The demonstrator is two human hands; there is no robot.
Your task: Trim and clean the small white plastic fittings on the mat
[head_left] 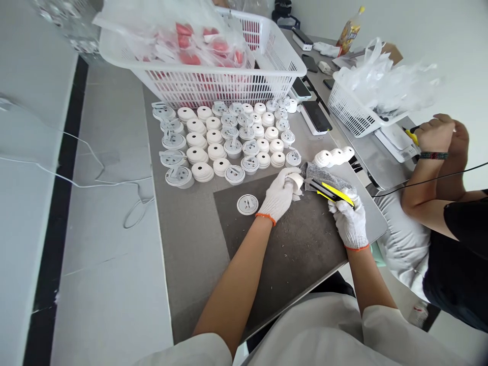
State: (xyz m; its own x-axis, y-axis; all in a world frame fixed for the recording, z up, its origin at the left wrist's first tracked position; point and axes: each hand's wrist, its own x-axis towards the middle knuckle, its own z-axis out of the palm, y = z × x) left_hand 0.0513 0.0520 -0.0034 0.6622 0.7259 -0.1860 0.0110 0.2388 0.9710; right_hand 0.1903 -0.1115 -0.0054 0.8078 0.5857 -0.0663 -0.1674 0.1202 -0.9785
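Note:
My left hand (281, 195), in a white knit glove with an orange cuff, is closed around a white plastic part (297, 182); the fingers hide much of it. In my gloved right hand (348, 218) is a yellow and black utility knife (331, 193), its tip pointing left toward that part. Behind the knife lies a grey cloth (331, 175). A round white disc with slots (247, 204) rests on the dark mat (297, 249), left of my left hand. Rows of white domed caps (202, 172) and round slotted pieces (179, 176) stand farther back.
A white basket (221, 84) with bagged red items stands at the back. More white caps (335, 156) and a phone on a white box (316, 117) are at the right. Beyond, a co-worker's hands (438, 134) hold something yellow near a basket of plastic bags (362, 109).

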